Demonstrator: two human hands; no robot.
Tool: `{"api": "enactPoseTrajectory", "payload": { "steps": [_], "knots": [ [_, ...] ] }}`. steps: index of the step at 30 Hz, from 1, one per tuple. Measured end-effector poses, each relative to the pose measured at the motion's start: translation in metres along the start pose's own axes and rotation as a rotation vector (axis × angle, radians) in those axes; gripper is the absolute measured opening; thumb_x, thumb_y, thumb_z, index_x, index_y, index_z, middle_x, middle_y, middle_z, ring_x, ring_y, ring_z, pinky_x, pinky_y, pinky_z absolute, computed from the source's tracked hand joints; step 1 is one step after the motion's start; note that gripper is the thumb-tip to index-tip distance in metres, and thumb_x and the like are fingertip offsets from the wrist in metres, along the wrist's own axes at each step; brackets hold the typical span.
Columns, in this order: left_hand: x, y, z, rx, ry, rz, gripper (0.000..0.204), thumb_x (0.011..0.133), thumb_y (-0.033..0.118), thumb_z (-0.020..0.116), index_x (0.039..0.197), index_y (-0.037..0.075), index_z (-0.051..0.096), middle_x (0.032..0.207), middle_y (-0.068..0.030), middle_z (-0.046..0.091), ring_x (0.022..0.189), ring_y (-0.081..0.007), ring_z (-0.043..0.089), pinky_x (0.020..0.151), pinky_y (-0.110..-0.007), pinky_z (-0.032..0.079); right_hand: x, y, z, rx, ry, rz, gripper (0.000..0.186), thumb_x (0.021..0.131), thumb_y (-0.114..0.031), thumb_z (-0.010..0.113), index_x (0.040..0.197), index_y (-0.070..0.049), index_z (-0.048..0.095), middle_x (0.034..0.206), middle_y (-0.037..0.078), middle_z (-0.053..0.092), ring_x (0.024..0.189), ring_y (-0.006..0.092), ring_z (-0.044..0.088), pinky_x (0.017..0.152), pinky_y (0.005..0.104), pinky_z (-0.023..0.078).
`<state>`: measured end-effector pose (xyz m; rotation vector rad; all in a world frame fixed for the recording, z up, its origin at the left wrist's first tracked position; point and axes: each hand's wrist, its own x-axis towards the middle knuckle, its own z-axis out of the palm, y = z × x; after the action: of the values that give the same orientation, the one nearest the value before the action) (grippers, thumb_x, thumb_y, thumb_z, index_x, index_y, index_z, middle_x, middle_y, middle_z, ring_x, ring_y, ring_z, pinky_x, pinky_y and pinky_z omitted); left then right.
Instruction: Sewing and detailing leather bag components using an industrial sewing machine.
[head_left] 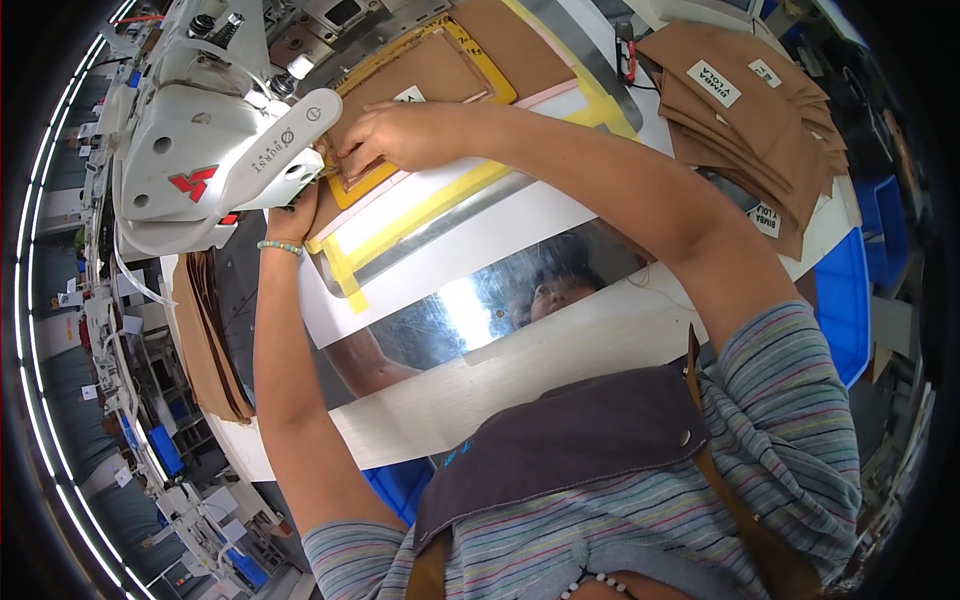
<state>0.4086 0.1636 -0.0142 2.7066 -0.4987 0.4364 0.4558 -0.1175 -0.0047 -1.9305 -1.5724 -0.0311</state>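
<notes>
The person's right hand point(405, 137) lies with curled fingers over the near-left part of a yellow frame point(490, 78); whether it grips anything is unclear. Just left of and below it, the left hand point(296, 208), wearing a beaded bracelet point(279, 246) at the wrist, is partly hidden by a white sewing machine point(205, 145). Brown material point(405, 70) shows inside the frame, beyond the right hand. Nearer the body than both hands run yellow tape point(430, 213) and a reflective metal plate point(435, 325). Well to their right sits a brown stack point(740, 130).
</notes>
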Motion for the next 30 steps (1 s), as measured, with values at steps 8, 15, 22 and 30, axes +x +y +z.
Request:
{"api": "enactPoseTrajectory", "payload": {
  "steps": [8,15,22,30],
  "knots": [
    [0.016,0.025,-0.009,-0.048,-0.141,-0.061,0.042,0.108,0.035,0.056,0.141,0.012,0.066,0.158,-0.0092,0.051,0.146,-0.0295,0.045,0.124,-0.041,0.031,-0.009,-0.007,-0.005,-0.075,0.09,0.073,0.034,0.091,-0.003,0.061,0.113,-0.019,0.081,0.132,0.004,0.069,0.129,0.0244,0.057,0.115,0.044,0.041],
    [0.019,0.027,0.0,0.183,0.091,0.204,0.033,0.101,0.034,0.069,0.124,0.012,0.074,0.117,-0.0108,0.076,0.108,-0.0306,0.07,0.098,-0.039,0.052,-0.006,-0.004,-0.005,-0.021,0.069,0.11,0.03,0.091,-0.004,0.062,0.113,-0.013,0.081,0.13,0.005,0.069,0.126,0.0266,0.06,0.113,0.0408,0.045],
    [0.016,0.012,0.004,0.124,0.08,0.019,0.036,0.098,0.044,0.071,0.108,0.009,0.074,0.098,-0.0103,0.075,0.092,-0.0314,0.07,0.085,-0.044,0.054,-0.005,-0.003,-0.012,-0.104,0.173,0.15,0.03,0.09,-0.003,0.064,0.113,-0.011,0.079,0.129,0.007,0.069,0.124,0.027,0.061,0.108,0.0423,0.048],
    [0.016,0.02,0.004,0.086,0.063,0.225,0.034,0.105,0.037,0.061,0.131,0.019,0.073,0.13,-0.006,0.072,0.12,-0.03,0.066,0.106,-0.042,0.049,-0.019,0.027,-0.025,-0.183,0.256,0.251,0.018,0.091,-0.004,0.063,0.104,-0.012,0.074,0.108,0.008,0.069,0.105,0.0267,0.068,0.088,0.0468,0.053]
  ]
}}
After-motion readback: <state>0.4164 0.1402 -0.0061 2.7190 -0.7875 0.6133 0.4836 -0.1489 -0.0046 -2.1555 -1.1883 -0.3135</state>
